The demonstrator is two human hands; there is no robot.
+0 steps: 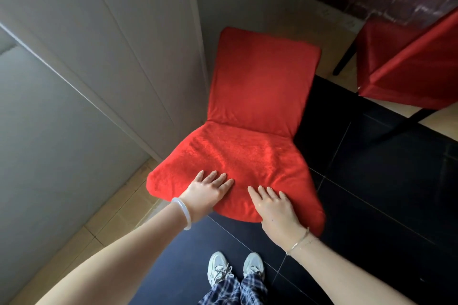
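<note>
A chair in a red plush cover [250, 151] stands in front of me, its backrest leaning against the grey wall. My left hand [208, 189] lies flat on the front left of the seat, fingers straight and spread. My right hand [275, 205] presses flat on the front right of the seat, fingers straight, the palm over the front edge. Neither hand grips the fabric. A white bangle sits on my left wrist and a thin chain on my right wrist.
A grey panelled wall [86, 69] runs along the left. A table draped in red cloth [406, 62] with black legs stands at the upper right. The floor is black tile [371, 193] bordered by beige tile. My white sneakers [235, 267] stand below the chair.
</note>
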